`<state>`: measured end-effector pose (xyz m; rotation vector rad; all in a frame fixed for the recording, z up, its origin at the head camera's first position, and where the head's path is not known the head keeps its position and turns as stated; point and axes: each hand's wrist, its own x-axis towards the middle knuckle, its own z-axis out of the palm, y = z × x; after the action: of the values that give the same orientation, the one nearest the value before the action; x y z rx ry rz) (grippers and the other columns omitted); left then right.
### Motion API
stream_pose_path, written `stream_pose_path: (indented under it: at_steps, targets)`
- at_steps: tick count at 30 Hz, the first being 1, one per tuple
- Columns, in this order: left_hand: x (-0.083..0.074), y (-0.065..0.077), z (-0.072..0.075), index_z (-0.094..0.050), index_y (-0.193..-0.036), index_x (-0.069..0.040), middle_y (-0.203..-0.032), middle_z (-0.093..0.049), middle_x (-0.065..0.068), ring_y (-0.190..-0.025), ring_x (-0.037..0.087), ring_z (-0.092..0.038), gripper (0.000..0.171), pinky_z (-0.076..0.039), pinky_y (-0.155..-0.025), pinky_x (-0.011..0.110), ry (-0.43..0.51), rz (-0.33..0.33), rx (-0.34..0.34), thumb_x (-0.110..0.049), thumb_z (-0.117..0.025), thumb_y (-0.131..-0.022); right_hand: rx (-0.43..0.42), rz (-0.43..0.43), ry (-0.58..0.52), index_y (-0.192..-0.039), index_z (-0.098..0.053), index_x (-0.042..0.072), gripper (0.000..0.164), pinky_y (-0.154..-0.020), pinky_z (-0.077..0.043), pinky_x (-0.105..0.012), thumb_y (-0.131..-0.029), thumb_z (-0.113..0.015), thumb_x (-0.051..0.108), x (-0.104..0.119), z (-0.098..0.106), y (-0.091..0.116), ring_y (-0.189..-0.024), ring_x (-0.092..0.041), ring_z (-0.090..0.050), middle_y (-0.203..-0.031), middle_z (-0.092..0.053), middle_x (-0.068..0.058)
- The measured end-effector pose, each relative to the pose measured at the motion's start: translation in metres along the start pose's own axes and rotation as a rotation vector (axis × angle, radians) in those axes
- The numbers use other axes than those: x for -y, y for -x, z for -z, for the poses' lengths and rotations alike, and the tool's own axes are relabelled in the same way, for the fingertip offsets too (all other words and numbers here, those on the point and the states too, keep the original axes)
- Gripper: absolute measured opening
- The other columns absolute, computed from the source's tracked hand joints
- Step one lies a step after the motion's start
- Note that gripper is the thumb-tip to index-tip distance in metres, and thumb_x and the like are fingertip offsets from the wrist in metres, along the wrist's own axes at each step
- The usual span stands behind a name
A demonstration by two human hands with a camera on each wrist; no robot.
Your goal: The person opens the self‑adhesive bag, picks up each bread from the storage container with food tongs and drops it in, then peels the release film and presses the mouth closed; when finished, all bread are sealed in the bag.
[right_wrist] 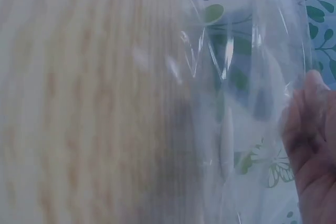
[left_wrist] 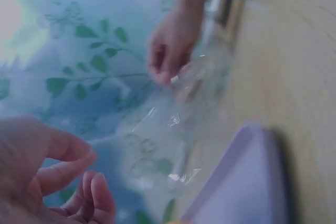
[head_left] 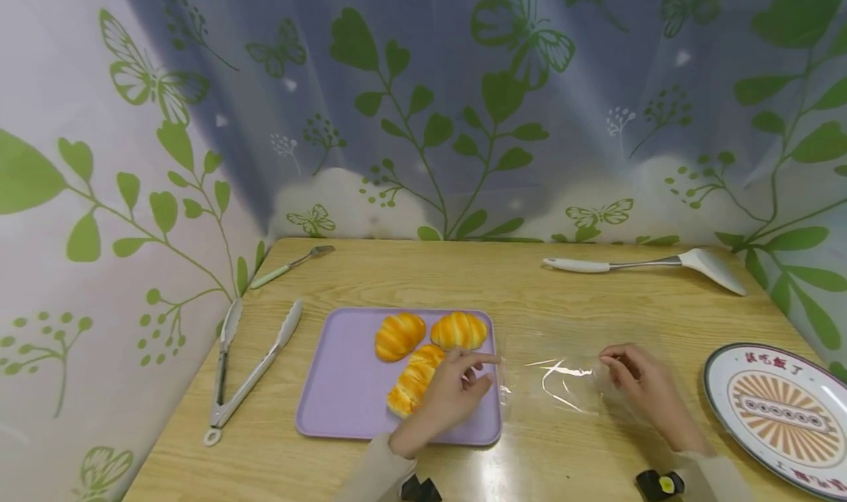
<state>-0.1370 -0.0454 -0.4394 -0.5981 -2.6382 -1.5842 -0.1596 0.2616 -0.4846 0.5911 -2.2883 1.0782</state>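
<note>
Tongs: the metal tongs (head_left: 250,382) lie spread in a V by the left edge of the table (head_left: 423,278); whether the outer arm touches the patterned curtain (head_left: 423,61) is hard to tell.
Fork: the green-handled fork (head_left: 271,275) slants near the back left corner, apart from the tongs; its tines are too small to make out.
Tray: the lilac tray (head_left: 351,384) has wide room in its left half; a sleeve hides part of its near rim.
Rolls: the back left roll (head_left: 400,336), back right roll (head_left: 459,331) and front roll (head_left: 417,381) sit in the tray's right half; the left hand covers the front one's right end.
Left hand: the left hand (head_left: 453,388) reaches over the tray's right rim, index fingertip at the film's left edge; whether it grips there I cannot tell.
Film: the clear plastic film (head_left: 559,381) spans between the hands, right of the tray; glare and transparency blur its outline.
Right hand: the right hand (head_left: 642,384) pinches the film between thumb and index finger.
Spatula: the white spatula (head_left: 645,264) lies along the back; a stretch of table separates it from the film.
Plate: the printed plate (head_left: 781,417) is cut off at the right; table shows between it and the right hand.
</note>
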Motion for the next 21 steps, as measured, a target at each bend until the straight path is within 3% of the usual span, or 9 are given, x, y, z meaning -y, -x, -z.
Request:
stream_pose_path:
  at_steps: [4,7,13,15,17,19,21]
  targets:
    - [0.003,0.011,0.032,-0.072,-0.108,-0.002,-0.094,-0.059,0.015,-0.076,0.004,-0.050,0.021,-0.047,-0.069,0.016,0.027,0.013,-0.110,-0.002,-0.062,-0.090,-0.016,0.013,0.024,-0.100,-0.068,-0.005,0.021,-0.053,-0.041,-0.009,-0.083,-0.063,-0.017,0.001,0.003,0.000,-0.063,0.009,-0.049,-0.072,-0.057,-0.001]
    - [0.013,0.019,0.058,-0.073,-0.106,-0.003,-0.095,-0.060,0.013,-0.079,0.007,-0.054,0.019,-0.048,-0.069,0.017,0.025,0.045,-0.240,-0.001,-0.063,-0.091,-0.022,0.010,-0.002,-0.101,-0.069,-0.008,0.026,-0.056,-0.043,-0.006,-0.081,-0.062,-0.021,0.002,0.005,0.000,-0.065,0.011,-0.051,-0.078,-0.058,0.000]
    - [0.047,0.039,0.119,-0.071,-0.110,-0.001,-0.100,-0.063,0.017,-0.079,0.000,-0.056,0.021,-0.048,-0.070,0.015,-0.036,0.184,-0.479,0.000,-0.061,-0.091,-0.022,-0.110,-0.057,-0.094,-0.070,-0.005,0.019,-0.062,-0.045,-0.004,-0.080,-0.066,-0.017,0.006,0.009,0.000,-0.072,0.012,-0.053,-0.086,-0.057,0.021]
    - [0.060,0.048,0.140,-0.069,-0.113,0.001,-0.102,-0.063,0.019,-0.078,-0.002,-0.055,0.023,-0.047,-0.069,0.013,-0.088,0.254,-0.507,-0.001,-0.058,-0.092,-0.027,-0.154,-0.053,-0.092,-0.071,-0.002,0.017,-0.061,-0.044,-0.006,-0.080,-0.068,-0.014,0.008,0.009,0.001,-0.070,0.011,-0.052,-0.086,-0.056,0.024]
    - [0.072,0.058,0.160,-0.067,-0.117,0.003,-0.105,-0.063,0.021,-0.081,0.004,-0.059,0.026,-0.048,-0.071,0.015,-0.166,0.328,-0.512,-0.004,-0.057,-0.094,-0.037,-0.186,-0.044,-0.091,-0.071,-0.001,0.014,-0.058,-0.041,-0.008,-0.081,-0.070,-0.011,0.009,0.010,0.002,-0.068,0.008,-0.049,-0.087,-0.055,0.025]
    - [0.083,0.069,0.180,-0.062,-0.122,0.006,-0.111,-0.061,0.027,-0.089,0.018,-0.064,0.031,-0.052,-0.079,0.024,-0.244,0.391,-0.496,-0.006,-0.055,-0.095,-0.045,-0.210,-0.043,-0.091,-0.071,-0.002,0.012,-0.057,-0.039,-0.011,-0.082,-0.069,-0.010,0.011,0.010,0.003,-0.067,0.006,-0.046,-0.090,-0.053,0.024]
    - [0.091,0.082,0.197,-0.054,-0.131,0.008,-0.122,-0.052,0.034,-0.107,0.040,-0.057,0.040,-0.051,-0.091,0.041,-0.323,0.494,-0.449,-0.012,-0.055,-0.096,-0.052,-0.229,-0.061,-0.092,-0.070,-0.004,0.010,-0.056,-0.037,-0.014,-0.084,-0.068,-0.010,0.012,0.010,0.004,-0.068,0.004,-0.043,-0.095,-0.052,0.023]
